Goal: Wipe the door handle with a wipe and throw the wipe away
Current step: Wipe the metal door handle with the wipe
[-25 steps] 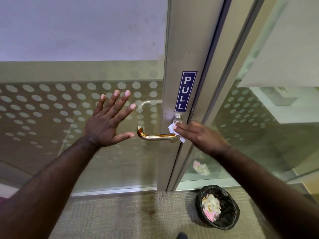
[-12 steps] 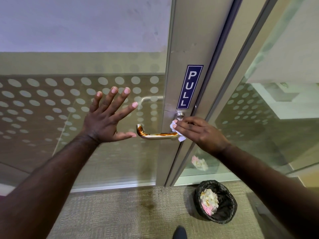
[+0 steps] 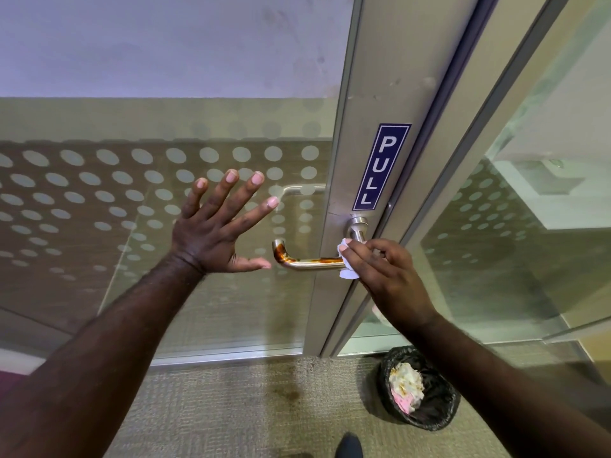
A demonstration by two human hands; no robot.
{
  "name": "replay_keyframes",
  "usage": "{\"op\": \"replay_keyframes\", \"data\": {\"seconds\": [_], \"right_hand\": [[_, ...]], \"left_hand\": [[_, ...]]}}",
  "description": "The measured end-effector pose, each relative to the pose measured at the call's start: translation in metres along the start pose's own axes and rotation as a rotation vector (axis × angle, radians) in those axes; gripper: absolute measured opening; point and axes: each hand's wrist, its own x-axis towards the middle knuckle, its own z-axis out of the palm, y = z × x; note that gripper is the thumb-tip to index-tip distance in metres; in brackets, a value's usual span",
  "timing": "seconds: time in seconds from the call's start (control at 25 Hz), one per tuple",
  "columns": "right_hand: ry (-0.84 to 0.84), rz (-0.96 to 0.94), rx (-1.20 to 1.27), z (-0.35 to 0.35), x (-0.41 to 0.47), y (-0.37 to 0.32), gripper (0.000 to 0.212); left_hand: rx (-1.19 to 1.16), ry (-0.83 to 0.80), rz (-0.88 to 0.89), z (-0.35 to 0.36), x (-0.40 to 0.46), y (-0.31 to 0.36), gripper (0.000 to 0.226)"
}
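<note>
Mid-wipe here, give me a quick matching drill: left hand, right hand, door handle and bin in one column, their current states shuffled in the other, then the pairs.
Things:
1. left hand
2. right hand
3. door handle
4. bin

States:
A. streaked with brown-orange residue
B. open, fingers spread, holding nothing
C. on the carpet, lined in black, used wipes inside
D. pinching the white wipe against the handle near the door frame

Pairs: 1-B, 2-D, 3-A, 4-C
</note>
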Motion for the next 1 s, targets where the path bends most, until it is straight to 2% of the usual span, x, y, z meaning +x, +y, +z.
{"op": "replay_keyframes", "data": {"seconds": [0.16, 0.4, 0.52, 0.56, 0.8, 1.0], "right_hand": [[0.052, 0.046, -0.041, -0.001, 0.001, -0.017, 0.042], [0.031, 0.146, -0.011, 0.004, 0.022, -0.073, 0.031], [-0.008, 0.192, 0.016, 0.005, 0.032, -0.097, 0.047], [-0.029, 0.188, 0.001, 0.005, 0.033, -0.1, 0.046], [-0.036, 0.072, -0.163, -0.001, 0.009, -0.063, 0.043], [-0.002, -0.011, -0.053, -0.011, 0.006, -0.017, 0.043]], "left_hand": [[-0.004, 0.003, 0.024, 0.0, 0.0, -0.002, 0.104], [-0.028, 0.018, 0.051, -0.001, -0.001, -0.005, 0.106], [-0.03, 0.018, 0.066, -0.002, -0.003, -0.006, 0.107], [-0.029, 0.016, 0.069, -0.002, -0.003, -0.006, 0.107], [-0.021, 0.008, 0.072, -0.001, -0.006, -0.007, 0.105], [-0.016, 0.002, 0.063, -0.001, -0.006, -0.006, 0.106]]}}
